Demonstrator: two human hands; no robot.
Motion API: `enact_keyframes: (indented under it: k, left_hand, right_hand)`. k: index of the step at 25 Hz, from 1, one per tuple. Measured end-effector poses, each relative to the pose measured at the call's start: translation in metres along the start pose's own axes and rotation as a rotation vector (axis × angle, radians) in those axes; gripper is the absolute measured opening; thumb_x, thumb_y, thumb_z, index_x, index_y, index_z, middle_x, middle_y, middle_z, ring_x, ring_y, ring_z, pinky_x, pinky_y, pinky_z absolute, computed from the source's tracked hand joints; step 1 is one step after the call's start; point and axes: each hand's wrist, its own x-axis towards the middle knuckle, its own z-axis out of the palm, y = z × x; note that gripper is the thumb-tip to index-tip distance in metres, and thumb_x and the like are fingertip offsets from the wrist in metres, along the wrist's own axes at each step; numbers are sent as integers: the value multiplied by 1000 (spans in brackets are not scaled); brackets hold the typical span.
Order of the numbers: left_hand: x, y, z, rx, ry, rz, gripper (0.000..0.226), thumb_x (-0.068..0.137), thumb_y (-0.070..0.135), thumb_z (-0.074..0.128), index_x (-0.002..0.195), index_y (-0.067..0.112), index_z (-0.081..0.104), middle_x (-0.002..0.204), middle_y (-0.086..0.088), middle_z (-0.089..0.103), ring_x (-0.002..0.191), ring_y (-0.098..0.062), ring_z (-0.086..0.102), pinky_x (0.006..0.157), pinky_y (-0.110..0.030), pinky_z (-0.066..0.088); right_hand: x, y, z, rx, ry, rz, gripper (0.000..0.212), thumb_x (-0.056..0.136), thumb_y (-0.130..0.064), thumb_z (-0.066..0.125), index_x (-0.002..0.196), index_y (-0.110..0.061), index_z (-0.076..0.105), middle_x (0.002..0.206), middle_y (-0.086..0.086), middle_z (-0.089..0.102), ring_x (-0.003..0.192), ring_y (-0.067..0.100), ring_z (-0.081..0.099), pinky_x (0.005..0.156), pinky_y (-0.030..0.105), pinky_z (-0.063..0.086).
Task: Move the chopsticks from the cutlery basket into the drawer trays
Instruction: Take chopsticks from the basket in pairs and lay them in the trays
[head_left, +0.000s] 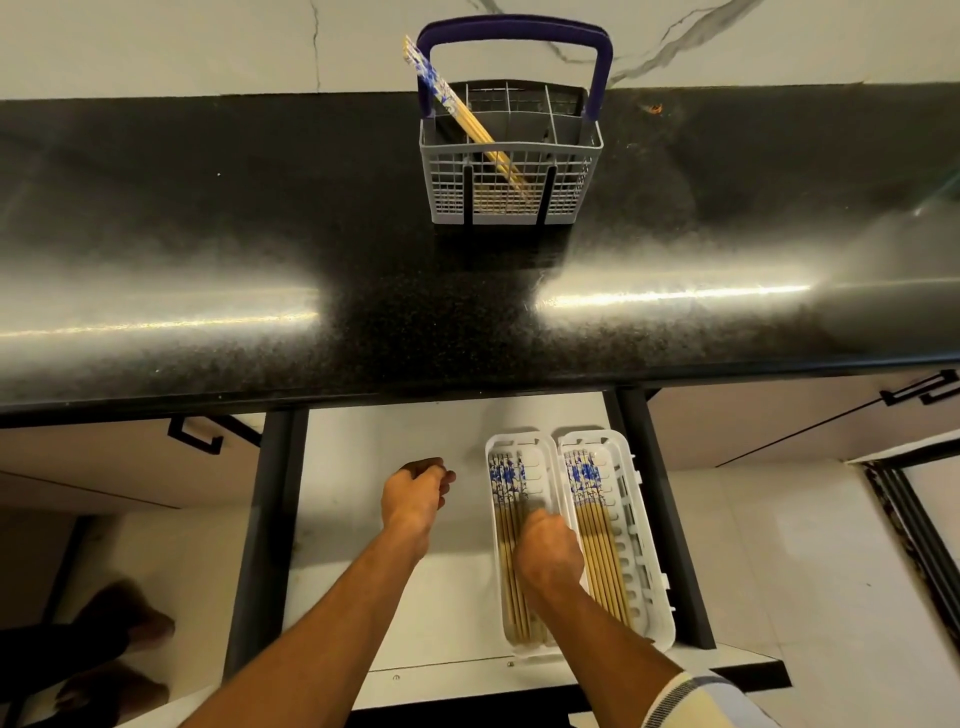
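Observation:
A grey cutlery basket (571, 156) with a blue handle stands on the black counter. A few chopsticks (457, 111) with blue-and-white tops lean in its left side. Below, the open drawer (374, 457) holds two white trays side by side. The left tray (540, 457) and the right tray (631, 525) each hold several chopsticks lying lengthwise. My right hand (548, 551) rests over the left tray's chopsticks (506, 480), fingers down on them. My left hand (418, 493) hovers over the bare drawer floor, fingers curled in, nothing in it.
The black granite counter (260, 260) overhangs the drawer's back. Cabinet fronts with black handles (195, 434) flank the drawer. My feet (130, 634) show on the floor at lower left. A marble wall (208, 47) runs behind the counter.

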Motion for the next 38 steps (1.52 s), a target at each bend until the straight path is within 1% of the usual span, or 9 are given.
enact_keyframes:
  k: [11, 15, 18, 25, 28, 30, 32, 35, 38]
  left_hand:
    - [0, 4, 5, -41, -34, -12, 6, 95, 15, 60, 96, 16, 67, 93, -7, 76, 96, -23, 69, 93, -41, 56]
    - [-5, 9, 7, -33, -59, 0, 7, 96, 15, 59, 97, 16, 65, 94, -7, 76, 95, -22, 70, 89, -37, 56]
    - [-6, 11, 6, -36, -83, -3, 11, 96, 16, 58, 104, 13, 66, 95, -7, 76, 96, -22, 70, 86, -35, 57]
    - [-14, 5, 1, -20, -101, -23, 15, 96, 16, 59, 108, 10, 66, 94, -9, 76, 96, -24, 71, 87, -38, 58]
    - [-44, 19, 1, -169, -91, 74, 17, 96, 15, 59, 106, 3, 68, 88, -12, 75, 87, -25, 70, 79, -37, 58]
    - [-71, 50, 0, -355, -135, 187, 15, 95, 13, 59, 100, 2, 68, 80, -15, 73, 77, -27, 68, 76, -39, 57]
    - [-91, 98, 1, -454, -210, 309, 13, 96, 11, 57, 98, 5, 69, 76, -15, 73, 73, -26, 69, 77, -42, 56]
    - [-104, 182, 7, -463, -267, 495, 13, 97, 9, 56, 100, 6, 68, 76, -14, 73, 72, -23, 70, 77, -39, 57]
    - [-107, 258, 16, -411, -225, 600, 12, 97, 13, 58, 100, 8, 68, 82, -13, 73, 74, -19, 69, 79, -36, 58]
  right_hand:
    - [3, 4, 4, 67, 18, -62, 17, 99, -14, 54, 114, -11, 62, 106, 4, 68, 92, 14, 67, 80, 22, 57]
    - [3, 6, 4, 77, 23, -74, 18, 99, -13, 53, 114, -12, 62, 106, 3, 68, 92, 13, 67, 82, 23, 57]
    - [3, 6, 2, 78, 20, -77, 19, 100, -13, 52, 116, -11, 61, 107, 4, 68, 93, 14, 68, 82, 22, 57]
    - [-8, 3, -1, 119, 35, -86, 19, 100, -13, 50, 115, -12, 62, 106, 3, 70, 91, 13, 69, 77, 19, 55]
    - [-14, 1, -16, 166, 59, -94, 20, 101, -13, 48, 113, -14, 64, 103, 1, 71, 89, 12, 69, 82, 23, 58]
    - [-12, -9, -49, 302, 155, -130, 18, 100, -22, 50, 113, -19, 63, 100, -1, 71, 85, 10, 66, 81, 21, 55]
    - [-11, -26, -97, 449, 326, -221, 20, 98, -32, 54, 113, -23, 64, 97, -3, 71, 84, 8, 64, 79, 19, 53]
    - [-17, -60, -177, 615, 644, -418, 22, 93, -32, 62, 111, -21, 70, 93, -3, 74, 82, 9, 67, 78, 21, 55]
    - [-18, -93, -242, 609, 787, -573, 17, 93, -27, 64, 107, -21, 72, 89, -6, 74, 76, 6, 67, 72, 19, 56]
